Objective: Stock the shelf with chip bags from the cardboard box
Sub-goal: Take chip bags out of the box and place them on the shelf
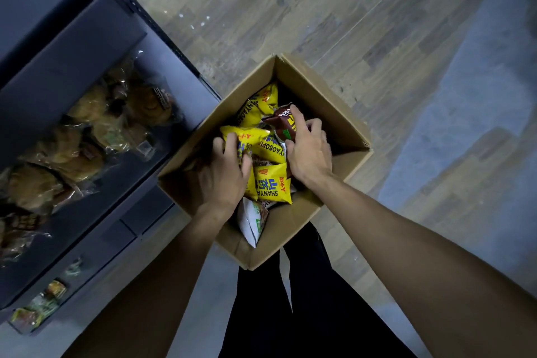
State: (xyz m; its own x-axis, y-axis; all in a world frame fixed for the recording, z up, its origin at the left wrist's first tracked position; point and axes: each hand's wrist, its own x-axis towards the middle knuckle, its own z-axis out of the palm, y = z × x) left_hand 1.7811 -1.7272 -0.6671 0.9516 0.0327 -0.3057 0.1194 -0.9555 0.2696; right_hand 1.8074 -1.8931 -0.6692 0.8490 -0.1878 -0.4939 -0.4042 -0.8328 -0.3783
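An open cardboard box (328,96) stands on the floor below me, holding several yellow chip bags, a brown one and a white one (251,222). My left hand (225,171) reaches into the box and grips a yellow chip bag (250,136) near its left side. My right hand (309,151) is closed around a brown chip bag (283,122) at the box's far side. Another yellow bag (273,186) lies between my wrists. The dark shelf (96,46) stands to the left of the box.
The shelf's middle level holds several clear-wrapped bread packs (87,131); a lower level shows small snack packs (40,308). Wood-pattern floor (334,14) spreads beyond and right of the box. My dark trousers (305,314) are directly below the box.
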